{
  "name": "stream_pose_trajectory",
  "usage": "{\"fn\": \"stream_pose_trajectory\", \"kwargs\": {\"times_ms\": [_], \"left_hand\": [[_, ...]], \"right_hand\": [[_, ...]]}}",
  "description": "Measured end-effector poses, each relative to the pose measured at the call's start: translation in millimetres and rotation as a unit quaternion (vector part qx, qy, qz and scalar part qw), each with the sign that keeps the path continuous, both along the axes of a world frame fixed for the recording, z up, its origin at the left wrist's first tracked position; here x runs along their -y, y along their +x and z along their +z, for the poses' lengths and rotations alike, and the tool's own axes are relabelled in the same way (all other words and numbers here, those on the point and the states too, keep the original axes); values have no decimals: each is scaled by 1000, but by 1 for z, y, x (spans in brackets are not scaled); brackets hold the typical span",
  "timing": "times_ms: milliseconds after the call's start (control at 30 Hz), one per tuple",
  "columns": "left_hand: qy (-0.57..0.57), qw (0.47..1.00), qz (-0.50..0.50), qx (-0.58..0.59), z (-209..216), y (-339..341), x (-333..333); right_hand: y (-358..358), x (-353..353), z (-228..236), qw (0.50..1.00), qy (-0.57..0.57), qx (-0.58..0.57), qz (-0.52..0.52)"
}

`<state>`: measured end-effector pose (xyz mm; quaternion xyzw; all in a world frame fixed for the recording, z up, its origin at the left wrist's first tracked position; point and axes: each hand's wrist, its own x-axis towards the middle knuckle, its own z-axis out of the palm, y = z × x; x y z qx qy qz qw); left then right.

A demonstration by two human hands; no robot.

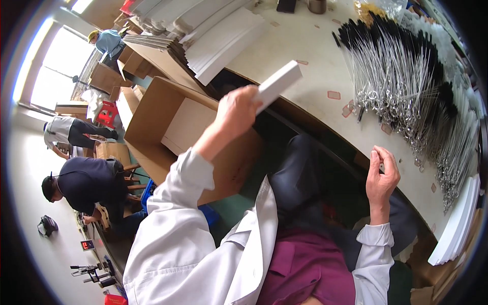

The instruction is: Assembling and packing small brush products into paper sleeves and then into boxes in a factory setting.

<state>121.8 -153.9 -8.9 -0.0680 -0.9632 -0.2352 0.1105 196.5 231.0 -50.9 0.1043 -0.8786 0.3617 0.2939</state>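
A long, narrow white box is in my left hand, gripped at its lower end and tilted up to the right over the table's edge. Below that hand stands an open cardboard carton, with a pale panel inside. My right hand hovers by the table's near edge, fingers loosely bent and nothing visible in them. Beyond it, a large pile of thin wire brushes with black bristle ends and looped metal ends covers the right side of the table.
Stacked white narrow boxes lie at the table's far left; more white strips are at the right edge. Small red-bordered labels are scattered on the tabletop. A metal cup stands at the back. Several people work at left, beyond the carton.
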Motion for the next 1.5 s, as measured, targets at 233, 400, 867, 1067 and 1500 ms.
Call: {"fn": "stream_pose_trajectory", "kwargs": {"times_ms": [233, 400, 867, 1067, 1500], "left_hand": [[-207, 973, 18, -103, 1, -152, 32], [-277, 948, 63, -146, -23, -174, 43], [-265, 942, 83, -191, -20, -118, 90], [-182, 938, 214, -205, -23, -86, 118], [43, 917, 387, -90, -43, -58, 116]], "right_hand": [[-14, 6, -26, 998, -1, 24, -59], [-14, 7, -29, 997, 27, 20, -66], [-15, 9, -33, 996, 37, 2, -78], [-16, 10, -34, 996, 44, -3, -73], [-16, 10, -33, 996, 48, -11, -68]]}}
